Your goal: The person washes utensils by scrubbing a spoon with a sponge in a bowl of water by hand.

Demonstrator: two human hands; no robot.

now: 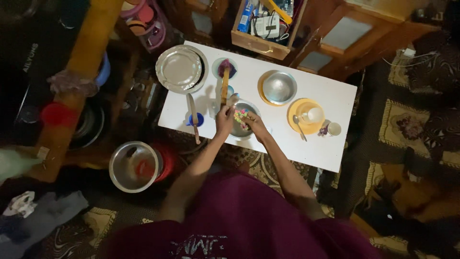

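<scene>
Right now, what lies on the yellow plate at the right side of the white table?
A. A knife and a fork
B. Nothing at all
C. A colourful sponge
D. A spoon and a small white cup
D: on the yellow plate a metal spoon lies with its bowl on the plate and its handle running off the near rim, and a small white cup sits beside it.

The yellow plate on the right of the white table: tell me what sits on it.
On the yellow plate lie a spoon and a pale round thing, perhaps a cup. The plate's middle under them is hidden.
</scene>
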